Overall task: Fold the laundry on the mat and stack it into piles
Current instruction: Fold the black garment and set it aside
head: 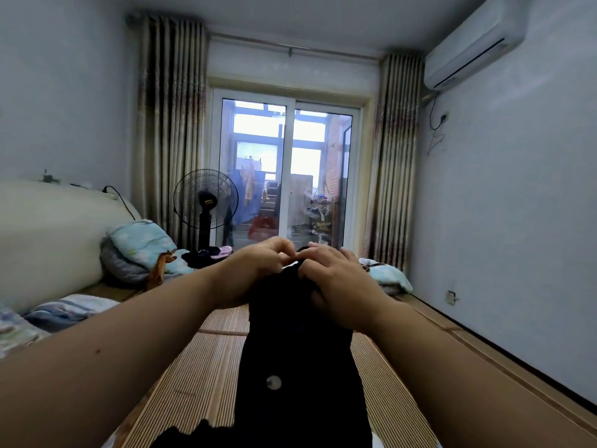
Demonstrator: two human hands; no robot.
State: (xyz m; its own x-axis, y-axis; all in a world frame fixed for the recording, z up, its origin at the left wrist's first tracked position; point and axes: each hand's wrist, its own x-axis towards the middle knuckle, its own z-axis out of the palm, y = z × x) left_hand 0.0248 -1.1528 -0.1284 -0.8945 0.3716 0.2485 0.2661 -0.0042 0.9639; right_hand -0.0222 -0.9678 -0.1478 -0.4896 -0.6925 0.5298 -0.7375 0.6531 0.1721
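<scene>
I hold a black garment (pixel 300 357) up in front of me, both arms stretched out over the woven mat (pixel 206 367). My left hand (pixel 258 266) pinches its top edge, fingers curled tight on the cloth, with a small white tab or label showing just at my fingertips. My right hand (pixel 339 279) grips the same top edge right beside it, thumb underneath and fingers over the fabric. The two hands nearly touch at the top. The garment hangs down between my forearms toward me, its lower part spreading out of the bottom of the view, with one pale round button or snap on its front. It is so dark that I cannot make out its seams, so whether it is trousers or a skirt I cannot say.

I judge I am at the start of folding this piece: finding the top edge and getting it straight. Next I would need to slide my hands apart along that edge to pull it flat, then lower it onto the bare mat ahead and smooth it before folding.

A heap of dark and pink clothes (pixel 210 253) waits at the far end of the mat, and folded pale bedding (pixel 68 310) lies to my left.
</scene>
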